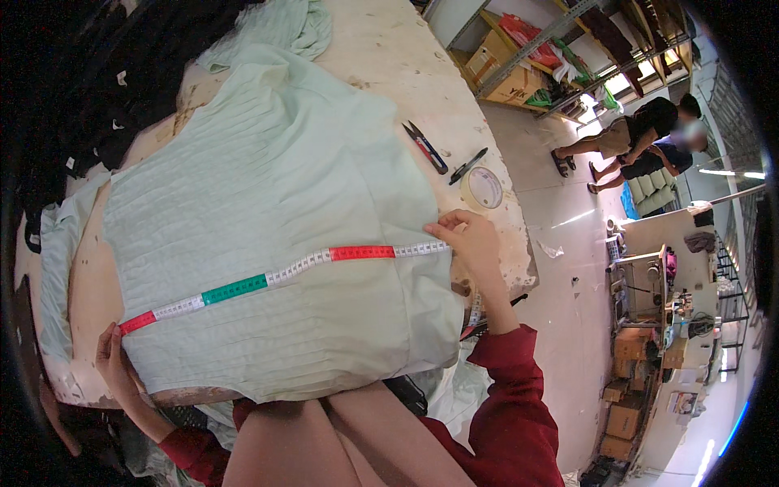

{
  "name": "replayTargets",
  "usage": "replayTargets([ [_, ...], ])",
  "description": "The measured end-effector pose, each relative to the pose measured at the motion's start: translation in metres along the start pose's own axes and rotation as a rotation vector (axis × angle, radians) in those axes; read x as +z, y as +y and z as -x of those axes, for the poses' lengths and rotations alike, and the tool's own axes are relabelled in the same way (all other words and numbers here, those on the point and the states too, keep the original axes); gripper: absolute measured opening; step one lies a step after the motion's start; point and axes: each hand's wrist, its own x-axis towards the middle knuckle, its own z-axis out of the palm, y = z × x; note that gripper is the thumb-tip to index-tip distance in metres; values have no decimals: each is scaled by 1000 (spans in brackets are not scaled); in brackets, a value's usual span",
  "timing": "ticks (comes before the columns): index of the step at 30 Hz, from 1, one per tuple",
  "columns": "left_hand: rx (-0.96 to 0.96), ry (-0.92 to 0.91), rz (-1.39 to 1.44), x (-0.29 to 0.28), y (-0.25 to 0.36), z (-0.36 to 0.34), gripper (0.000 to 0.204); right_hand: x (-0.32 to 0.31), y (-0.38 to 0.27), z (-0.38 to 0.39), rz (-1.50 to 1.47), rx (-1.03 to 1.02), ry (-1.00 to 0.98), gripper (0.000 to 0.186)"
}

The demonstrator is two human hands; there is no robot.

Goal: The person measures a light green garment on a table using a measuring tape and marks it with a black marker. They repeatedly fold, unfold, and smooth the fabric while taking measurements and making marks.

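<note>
A pale mint-green pleated garment (pixel 268 178) lies spread flat across the table. Over it runs a tape measure (pixel 235 290) with white, red and green sections, slanting from lower left to right. At the garment's left edge, my left hand (pixel 116 357) pinches the tape's red end. My right hand (pixel 472 242) has thumb and fingers closed on the tape near the right edge, and a further length hangs below that wrist. Black-handled thread snips (pixel 425 148), a dark pen (pixel 468 166) and a roll of adhesive tape (pixel 484 188) lie beyond my right hand.
Dark cloth (pixel 81 89) is heaped at the left, and more mint fabric (pixel 272 34) lies at the far end of the worn tabletop (pixel 369 53). Shelving with cartons (pixel 503 69) stands far right. Two people (pixel 649 142) are beyond it, with stacked boxes (pixel 629 414) at lower right.
</note>
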Motion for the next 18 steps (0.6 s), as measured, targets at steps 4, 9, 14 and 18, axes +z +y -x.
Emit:
replayTargets([
  [4,0,-1,46,0,0,1,31,17,1,-1,27,-9,40,39],
  [9,-25,0,78,-5,-10,-2,29,-7,22,-30,-68,-78,-13,35],
  [14,5,20,148,4,-5,3,28,-10,22,-34,-361,-48,-270,30],
  [18,20,32,165,5,-7,3,28,-20,6,-16,-129,-65,-209,25],
])
